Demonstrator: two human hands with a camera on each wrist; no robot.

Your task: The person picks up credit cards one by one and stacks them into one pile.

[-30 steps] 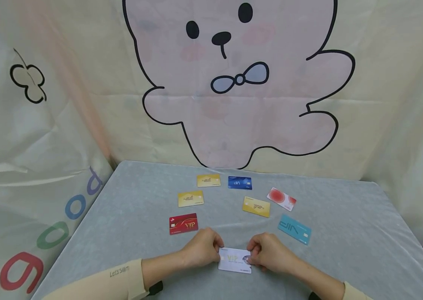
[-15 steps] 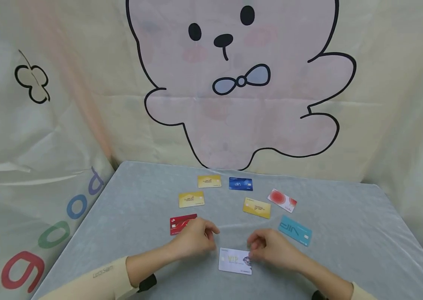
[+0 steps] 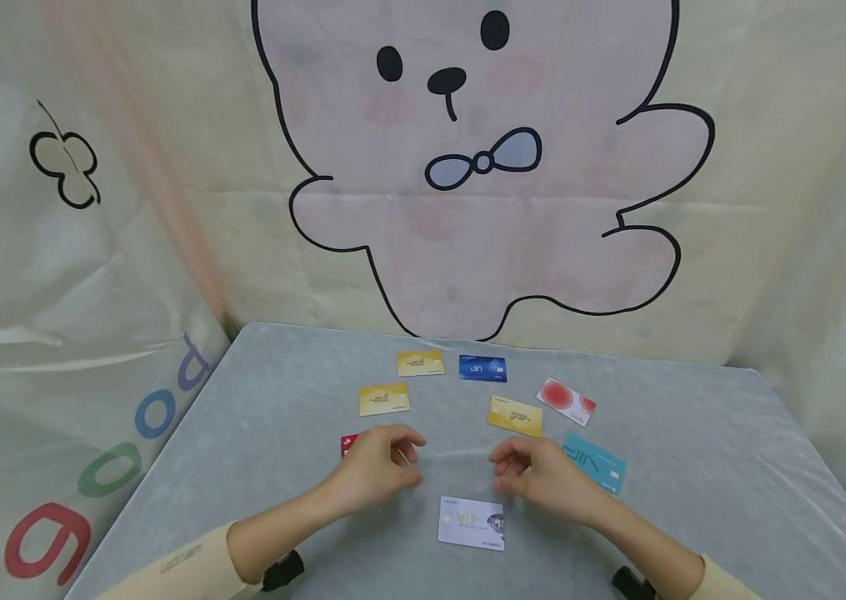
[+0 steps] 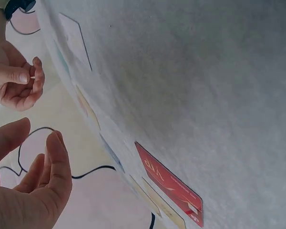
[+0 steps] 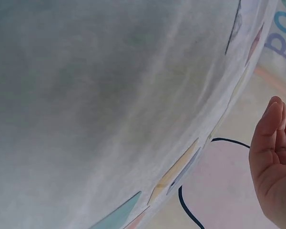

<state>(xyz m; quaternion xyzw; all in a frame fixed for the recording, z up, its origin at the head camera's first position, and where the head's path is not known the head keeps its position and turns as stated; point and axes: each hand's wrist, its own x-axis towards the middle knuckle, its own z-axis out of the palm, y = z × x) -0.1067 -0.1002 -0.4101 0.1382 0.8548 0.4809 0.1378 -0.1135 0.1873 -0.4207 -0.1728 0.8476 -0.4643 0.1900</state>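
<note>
A white VIP card [image 3: 471, 523] lies flat near the front of the table, with neither hand on it. My left hand [image 3: 373, 465] hovers beyond its left side, fingers loosely bent and holding nothing. In the head view that hand covers most of a red VIP card [image 3: 347, 444], which shows whole in the left wrist view, flat on the cloth [image 4: 169, 183]. To the right, my right hand [image 3: 543, 475] is also raised with relaxed, bent fingers and nothing in them. It overlaps the near-left edge of a teal VIP card [image 3: 597, 465].
Farther back lie a yellow card [image 3: 383, 399] and another yellow card [image 3: 419, 363] on the left, a blue card [image 3: 483, 368], a third yellow card [image 3: 515, 415] and a red-and-white card [image 3: 566, 402]. Grey cloth covers the table [image 3: 700, 467]; a printed curtain hangs behind.
Both hands have let go of the white card and lifted away from it. The left hand moved left and back, over the red card; the right moved slightly back. The white card stayed put.
</note>
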